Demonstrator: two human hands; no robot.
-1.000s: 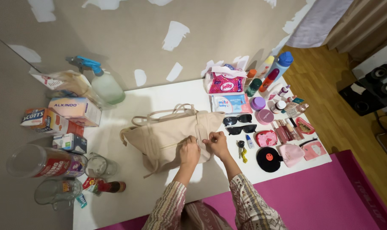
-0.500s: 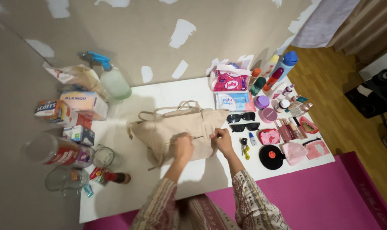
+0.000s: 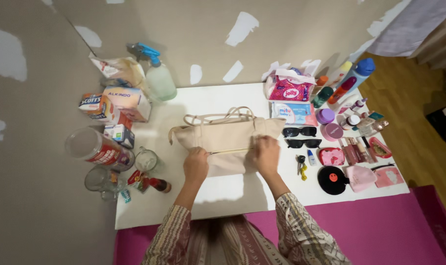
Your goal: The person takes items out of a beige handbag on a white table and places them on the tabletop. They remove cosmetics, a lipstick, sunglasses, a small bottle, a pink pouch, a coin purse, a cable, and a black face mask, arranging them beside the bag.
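Both hands on the cream fabric tote bag [image 3: 223,140]

Bag lies flat mid-way across the white table [image 3: 223,194]; left hand [image 3: 196,166] pinches its zip line at one end, right hand [image 3: 266,156] grips the other end, fingers closed on fabric. Two black sunglasses [image 3: 301,137] sit just beside the bag

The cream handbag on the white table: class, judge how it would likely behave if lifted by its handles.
The cream handbag lies flat and creased, so it is probably soft and would sag when lifted. It looks thin, so likely light. Both the left hand and the right hand press on it, which suggests that it shifts easily.
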